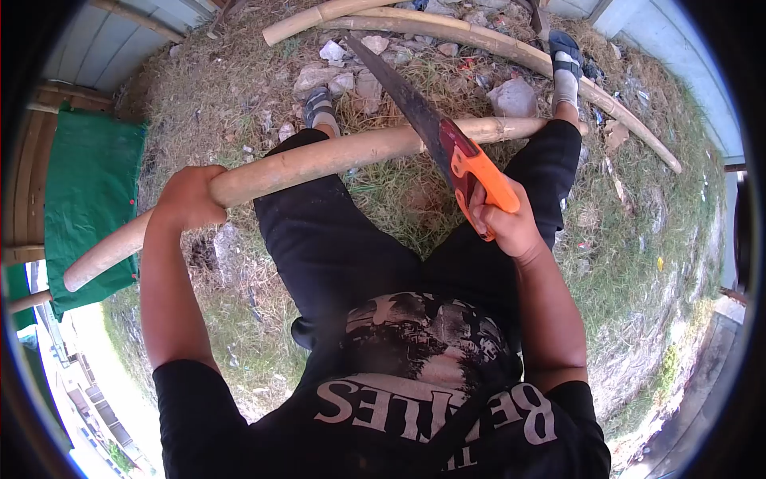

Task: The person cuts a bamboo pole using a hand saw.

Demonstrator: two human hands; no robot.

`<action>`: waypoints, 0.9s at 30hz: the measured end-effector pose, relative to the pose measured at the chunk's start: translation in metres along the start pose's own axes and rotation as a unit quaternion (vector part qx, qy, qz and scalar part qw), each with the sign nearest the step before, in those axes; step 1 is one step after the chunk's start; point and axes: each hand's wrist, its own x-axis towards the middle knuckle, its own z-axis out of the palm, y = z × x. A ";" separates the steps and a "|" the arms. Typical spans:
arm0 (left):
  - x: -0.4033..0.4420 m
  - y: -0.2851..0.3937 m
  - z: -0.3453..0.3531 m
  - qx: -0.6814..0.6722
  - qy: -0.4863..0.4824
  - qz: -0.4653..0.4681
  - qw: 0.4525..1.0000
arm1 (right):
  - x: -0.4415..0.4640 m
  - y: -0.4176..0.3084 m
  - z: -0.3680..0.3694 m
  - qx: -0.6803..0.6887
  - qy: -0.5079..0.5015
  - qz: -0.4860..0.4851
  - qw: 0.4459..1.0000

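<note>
A thick bamboo pole [319,157] lies across my thighs, slanting from the lower left up to the right. Around its left part my left hand [190,199] is closed, with the pole's cut end sticking out beyond it. In my right hand [507,219] is a hand saw [403,100] with an orange and dark red handle, the fingers wrapped round the grip. Its dark blade crosses over the pole and points up and to the left. Whether the teeth touch the bamboo I cannot tell.
More bamboo poles [479,40] lie on the ground past my feet. Rocks [515,97], rubble and dry grass surround them. A green sheet [92,203] hangs at the left, near the pole's end. Pale blue wall panels [674,60] stand at the upper right.
</note>
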 end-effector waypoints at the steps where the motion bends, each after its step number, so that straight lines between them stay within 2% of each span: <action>1: 0.002 -0.003 -0.002 -0.009 -0.011 0.003 1.000 | -0.014 -0.002 -0.001 -0.001 0.005 0.012 1.000; 3: 0.003 -0.007 -0.001 -0.013 -0.014 0.006 1.000 | -0.057 -0.007 -0.009 -0.011 0.004 0.032 0.999; 4: 0.005 -0.008 0.001 -0.008 -0.005 0.005 1.000 | -0.074 -0.009 -0.012 -0.006 -0.008 -0.001 1.000; 6: 0.003 -0.006 0.006 0.002 0.004 0.001 1.000 | -0.078 0.011 -0.025 0.015 -0.006 0.013 1.000; 10: -0.009 0.001 0.015 0.018 0.014 -0.005 1.000 | 0.021 0.006 0.010 -0.004 -0.015 -0.015 1.000; 12: -0.006 -0.002 0.005 0.008 0.014 -0.008 1.000 | 0.043 -0.009 0.002 0.010 -0.020 -0.019 1.000; 14: 0.003 -0.007 -0.002 -0.025 -0.031 -0.005 0.999 | 0.003 0.001 -0.003 -0.003 -0.014 -0.008 1.000; 16: 0.008 -0.011 -0.001 -0.013 0.007 0.008 1.000 | -0.053 -0.001 -0.009 -0.030 -0.026 -0.006 0.999; 17: 0.006 -0.011 0.005 -0.002 0.011 0.012 1.000 | -0.065 0.004 0.000 0.011 0.017 -0.012 1.000; 21: -0.001 0.001 0.006 0.025 0.011 -0.024 0.999 | -0.042 -0.005 0.003 -0.022 0.002 0.009 1.000; 22: 0.004 -0.001 0.004 0.019 0.001 -0.028 0.999 | -0.038 0.004 -0.005 -0.004 0.021 0.009 1.000; 24: 0.011 0.002 -0.002 0.018 0.018 -0.004 1.000 | -0.017 0.025 -0.034 0.142 0.040 -0.061 0.987; 25: 0.005 -0.003 0.004 0.022 0.041 0.011 0.999 | -0.019 0.012 -0.034 0.149 0.039 -0.036 0.987; 26: 0.000 -0.008 0.008 0.028 0.053 0.021 0.998 | -0.023 0.004 -0.031 0.136 0.003 -0.037 0.990; 27: -0.004 -0.006 0.005 0.026 0.042 0.016 0.999 | -0.036 0.004 -0.023 0.075 0.024 -0.017 0.997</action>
